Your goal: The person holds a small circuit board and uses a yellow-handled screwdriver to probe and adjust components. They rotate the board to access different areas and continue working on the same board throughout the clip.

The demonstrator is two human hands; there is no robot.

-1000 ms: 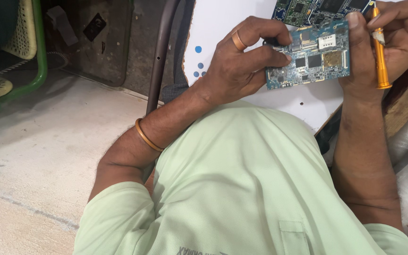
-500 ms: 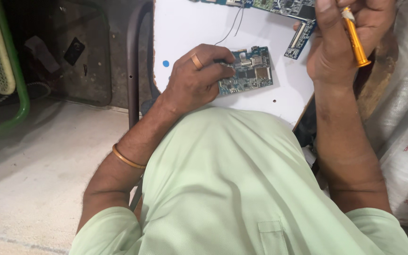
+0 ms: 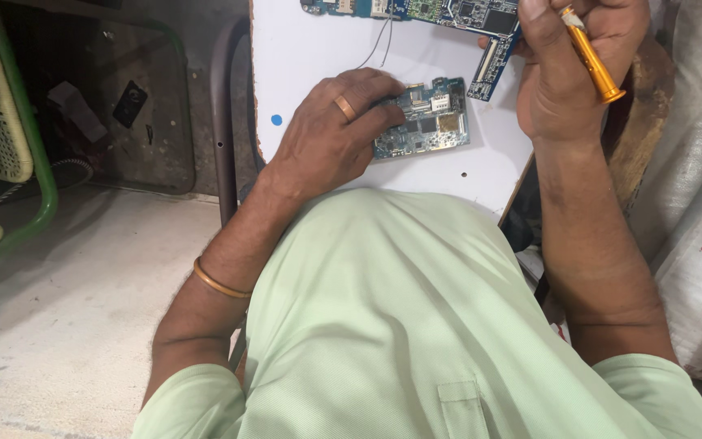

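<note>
head view, left hand: left hand (image 3: 331, 134) lay palm-down at upper centre of the frame, fingers curled over the left edge of the small blue circuit board (image 3: 424, 119), pinning it flat to the white board (image 3: 310, 57); likely to stop it sliding. A gold ring sat on one finger, a gold bangle (image 3: 219, 281) on the forearm.
head view, right hand: right hand (image 3: 578, 69) was raised at upper right, fingers closed around an orange-handled screwdriver (image 3: 593, 55); handle pointed down-right, tip end hidden behind the thumb. Held clear of the small board, not touching it.
head view, small board: lay flat on the white board, centre-top of frame, chips and metal shields facing up, just right of the left fingers.
head view, second board: a longer blue circuit board (image 3: 448, 12) ran along the top edge, with a ribbon connector strip hanging down near the right hand; thin wires (image 3: 379, 41) trailed from it toward the small board.
head view, surface: white board with a blue dot (image 3: 276, 119) at its left edge, resting over the lap; pale green shirt (image 3: 416, 325) filled the lower frame.
head view, room: bare concrete floor (image 3: 67, 284) lower left, green metal frame (image 3: 30, 146) far left, white woven sacks (image 3: 700, 211) at right.
</note>
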